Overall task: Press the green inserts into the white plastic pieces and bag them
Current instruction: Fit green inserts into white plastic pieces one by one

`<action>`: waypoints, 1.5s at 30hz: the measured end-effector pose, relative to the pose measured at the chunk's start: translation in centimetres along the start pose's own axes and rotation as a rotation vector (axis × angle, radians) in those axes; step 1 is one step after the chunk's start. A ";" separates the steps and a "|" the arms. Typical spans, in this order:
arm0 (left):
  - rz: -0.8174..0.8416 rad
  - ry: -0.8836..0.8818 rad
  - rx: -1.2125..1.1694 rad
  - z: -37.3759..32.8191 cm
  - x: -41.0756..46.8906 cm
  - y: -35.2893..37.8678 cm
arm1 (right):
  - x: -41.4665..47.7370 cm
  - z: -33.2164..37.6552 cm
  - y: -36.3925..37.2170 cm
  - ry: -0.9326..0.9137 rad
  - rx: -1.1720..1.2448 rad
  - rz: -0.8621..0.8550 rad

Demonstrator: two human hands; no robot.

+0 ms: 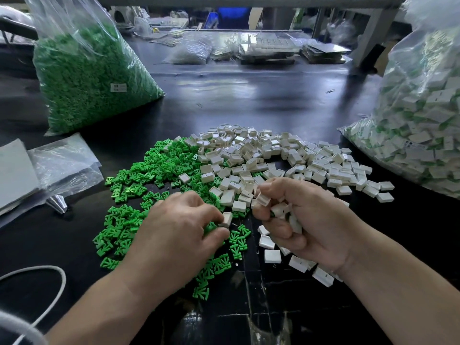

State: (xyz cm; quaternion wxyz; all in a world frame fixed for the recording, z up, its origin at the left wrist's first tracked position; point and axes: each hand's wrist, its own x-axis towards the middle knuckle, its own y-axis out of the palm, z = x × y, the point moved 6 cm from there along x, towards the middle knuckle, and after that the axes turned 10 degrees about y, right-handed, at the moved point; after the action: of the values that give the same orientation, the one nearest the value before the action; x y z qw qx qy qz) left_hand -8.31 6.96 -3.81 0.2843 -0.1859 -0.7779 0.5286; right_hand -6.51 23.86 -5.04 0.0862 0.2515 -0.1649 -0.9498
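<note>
A heap of loose green inserts (139,185) lies on the black table, to the left of a heap of white plastic pieces (281,158). My left hand (179,230) hovers over the green heap and pinches one white piece (227,219) between thumb and fingertips. My right hand (298,217) is curled round several white pieces (281,210), one held at its fingertips. A few white pieces (272,256) lie under my right wrist.
A big clear bag of green inserts (84,70) stands at the back left. A clear bag of assembled white-and-green pieces (420,135) sits at the right. Flat empty bags (62,160) and a small metal cone (56,202) lie at the left, and a white cable (49,310) curves nearby.
</note>
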 end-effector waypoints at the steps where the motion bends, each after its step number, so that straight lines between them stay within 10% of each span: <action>1: 0.018 0.015 0.025 -0.4 0.0 0.1 | 0.1 -0.1 0.1 -0.001 0.001 0.014; 24: -0.029 0.064 0.194 -1.2 0.7 0.8 | 0.1 -0.9 0.8 0.077 0.127 0.252; 33: -0.291 -0.201 -1.151 -0.8 -0.2 0.2 | -0.3 -0.5 0.8 -0.055 -0.072 0.020; 45: -0.371 -0.174 -1.014 -1.7 -0.3 -0.3 | -0.4 -0.1 0.8 -0.265 -0.167 -0.070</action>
State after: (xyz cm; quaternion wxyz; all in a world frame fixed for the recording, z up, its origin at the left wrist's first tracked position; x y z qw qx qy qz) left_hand -6.99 7.93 -3.09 0.1821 -0.1152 -0.9756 0.0417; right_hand -6.04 23.17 -4.64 0.0512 0.1215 -0.0862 -0.9875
